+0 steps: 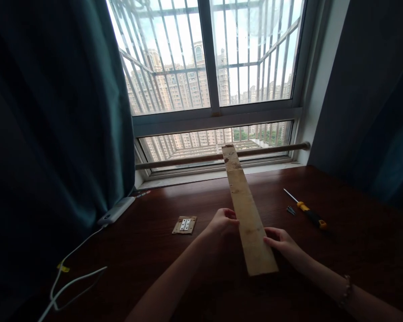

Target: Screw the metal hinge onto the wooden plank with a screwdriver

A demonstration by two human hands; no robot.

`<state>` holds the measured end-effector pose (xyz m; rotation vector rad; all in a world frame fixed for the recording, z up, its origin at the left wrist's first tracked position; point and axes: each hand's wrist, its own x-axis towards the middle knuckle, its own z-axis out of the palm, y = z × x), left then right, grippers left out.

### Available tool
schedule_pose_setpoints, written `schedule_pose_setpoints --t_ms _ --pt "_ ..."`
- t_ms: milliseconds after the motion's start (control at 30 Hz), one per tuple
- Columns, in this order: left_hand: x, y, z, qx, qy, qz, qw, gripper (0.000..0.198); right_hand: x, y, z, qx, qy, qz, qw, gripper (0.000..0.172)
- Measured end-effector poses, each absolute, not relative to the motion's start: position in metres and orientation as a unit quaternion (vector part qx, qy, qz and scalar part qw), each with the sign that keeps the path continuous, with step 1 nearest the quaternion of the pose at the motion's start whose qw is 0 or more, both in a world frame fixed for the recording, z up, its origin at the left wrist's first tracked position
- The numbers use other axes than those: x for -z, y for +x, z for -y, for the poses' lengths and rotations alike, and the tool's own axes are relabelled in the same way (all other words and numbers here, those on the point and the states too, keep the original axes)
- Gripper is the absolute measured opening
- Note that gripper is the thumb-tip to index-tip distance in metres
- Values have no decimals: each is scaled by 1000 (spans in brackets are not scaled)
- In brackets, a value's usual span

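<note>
A long, narrow wooden board (250, 219) stretches away from me above the dark table, its far end in front of the window rail. My left hand (224, 222) grips its left edge, with thumb and fingers closed on it. On the opposite edge, a little closer to me, my right hand (282, 241) holds the board too; some fingers are hidden beneath. Left of the board lies a small metal hinge (185, 224) on a piece of brown cardboard (191, 229). To the right are a yellow-and-black screwdriver (309, 213) and several small screws (290, 210).
A white power strip (117, 211) with a white cable (75, 286) lies at the left by the dark curtain (97, 112). Behind the reddish-brown table (147, 264) a horizontal rail (272, 149) crosses the barred window.
</note>
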<state>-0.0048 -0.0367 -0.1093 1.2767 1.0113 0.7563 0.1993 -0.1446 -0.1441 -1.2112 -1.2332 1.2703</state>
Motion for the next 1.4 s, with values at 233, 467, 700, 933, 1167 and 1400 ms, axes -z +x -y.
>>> schedule_pose_setpoints --t_ms 233,467,700,933,1167,1400 --pt "123 0 30 -312 531 -441 653 38 149 206 142 -521 -514 496 468 46" --pt "125 1 32 -310 531 -444 652 40 148 215 135 -511 -511 547 423 45" --pt "126 2 37 -303 549 -420 656 42 139 222 136 -520 -517 553 397 42" --pt "128 -29 27 -319 674 -425 513 38 140 228 135 -532 -508 570 367 41" --pt "114 -141 -5 -324 757 -462 329 62 115 226 123 -116 -619 701 335 35" --pt "152 -209 -12 -282 762 -490 315 79 98 145 107 57 -588 756 281 53"
